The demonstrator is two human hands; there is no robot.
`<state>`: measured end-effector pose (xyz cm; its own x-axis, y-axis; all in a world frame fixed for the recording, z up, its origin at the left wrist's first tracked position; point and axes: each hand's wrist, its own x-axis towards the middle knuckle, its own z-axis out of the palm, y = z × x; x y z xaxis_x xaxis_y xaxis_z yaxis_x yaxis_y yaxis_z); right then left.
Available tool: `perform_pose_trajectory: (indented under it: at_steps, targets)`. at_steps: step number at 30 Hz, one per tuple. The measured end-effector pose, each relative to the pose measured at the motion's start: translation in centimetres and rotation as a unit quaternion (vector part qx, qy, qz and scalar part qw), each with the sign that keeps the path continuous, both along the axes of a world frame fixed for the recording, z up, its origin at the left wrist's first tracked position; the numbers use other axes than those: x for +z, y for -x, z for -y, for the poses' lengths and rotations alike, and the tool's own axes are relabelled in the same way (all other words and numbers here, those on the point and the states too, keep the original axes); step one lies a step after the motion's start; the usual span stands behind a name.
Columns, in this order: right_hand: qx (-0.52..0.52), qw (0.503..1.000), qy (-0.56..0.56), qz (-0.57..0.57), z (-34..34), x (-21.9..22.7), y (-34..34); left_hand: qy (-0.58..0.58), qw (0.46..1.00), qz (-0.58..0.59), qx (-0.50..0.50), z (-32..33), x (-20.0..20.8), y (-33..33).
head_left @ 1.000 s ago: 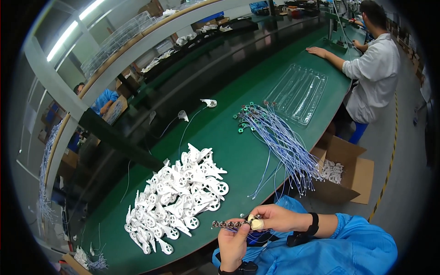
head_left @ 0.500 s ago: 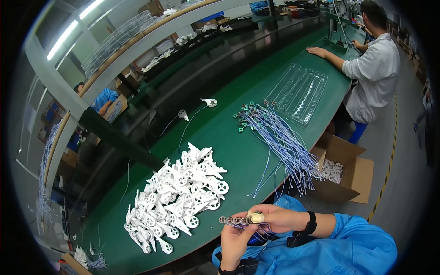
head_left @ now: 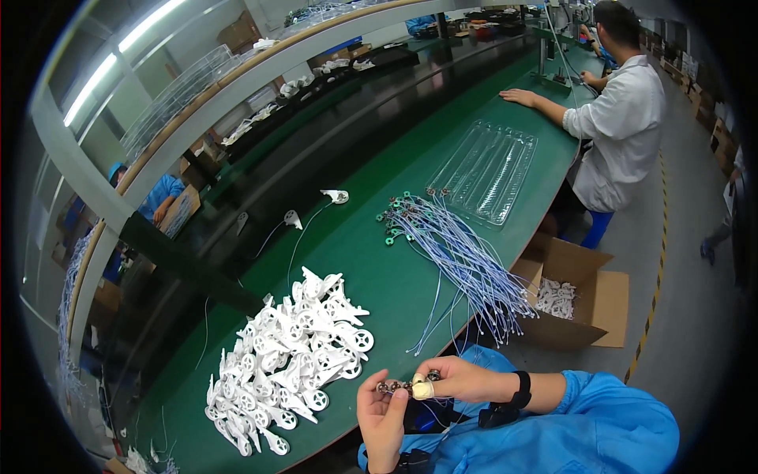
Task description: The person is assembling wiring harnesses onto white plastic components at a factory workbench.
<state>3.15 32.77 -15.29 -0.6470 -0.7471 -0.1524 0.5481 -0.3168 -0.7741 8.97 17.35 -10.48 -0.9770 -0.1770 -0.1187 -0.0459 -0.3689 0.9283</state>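
Observation:
Close to my body, over the table's near edge, my left hand (head_left: 380, 419) pinches a short row of small round metal-faced parts (head_left: 392, 388) with thin wires hanging below. My right hand (head_left: 467, 380) meets it from the right, its fingers closed on another small round part (head_left: 433, 375). A pale yellow cover (head_left: 423, 389) sits at the right thumb's tip and hides some of the parts. Left of my hands lies a heap of white plastic pieces (head_left: 292, 355) with spoked round ends. Beyond them is a bundle of blue-white wires (head_left: 466, 265) with small green-rimmed round ends.
A clear plastic tray (head_left: 485, 170) lies on the green table (head_left: 395, 308) past the wires. An open cardboard box (head_left: 612, 308) with small white parts stands by the right edge. A person in white (head_left: 620, 118) sits farther along. White pieces with wires (head_left: 335, 197) lie at the far side.
The whole view has shifted, so the table things appear farther left and a little lower. The row of round parts has tilted, and one part now shows apart at my right fingertips.

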Motion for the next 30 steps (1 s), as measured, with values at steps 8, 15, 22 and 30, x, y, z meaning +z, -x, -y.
perform_pose_trajectory:
  at_steps: [8, 15, 22, 30]
  targets:
    - [-0.003, 0.993, 0.091, 0.072, -0.9, 0.2, -0.4, -0.132, 0.989, 0.059, -0.027, -0.2, -0.2, -0.1]
    - [-0.008, 0.996, 0.063, 0.063, -0.6, 0.9, -0.4, 0.123, 0.992, -0.033, 0.019, -0.9, -0.6, 0.0]
    - [0.003, 0.998, 0.035, 0.05, -0.8, 0.2, -0.5, -0.136, 0.988, 0.067, -0.01, 0.0, -0.3, -0.2]
    - [-0.017, 0.998, -0.004, 0.055, -0.6, 1.1, -0.5, -0.008, 1.0, 0.003, -0.006, -0.7, -2.2, -0.4]
